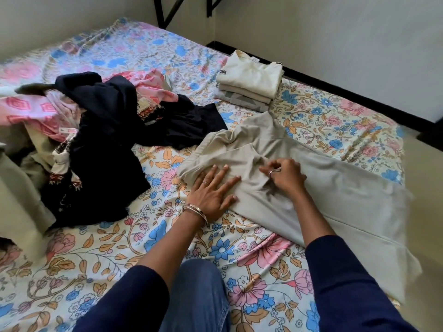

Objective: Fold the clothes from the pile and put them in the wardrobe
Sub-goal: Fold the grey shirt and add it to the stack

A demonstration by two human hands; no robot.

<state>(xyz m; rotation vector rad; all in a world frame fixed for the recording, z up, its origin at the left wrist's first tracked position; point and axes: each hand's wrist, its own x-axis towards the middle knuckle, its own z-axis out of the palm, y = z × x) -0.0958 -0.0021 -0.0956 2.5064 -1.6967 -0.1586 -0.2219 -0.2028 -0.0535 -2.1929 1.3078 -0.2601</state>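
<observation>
Beige garment [299,178] spread centre-right of frame. Left hand [211,190] flat, fingers straight, pressing it; right hand [285,177] pinching a fold. Risk: cloth slides on bedsheet [96,248], fold skews if pulled unevenly.

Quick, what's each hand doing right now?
Left hand: open, pressing flat on the beige garment.
Right hand: fingers pinching a fold of the same garment.
</observation>
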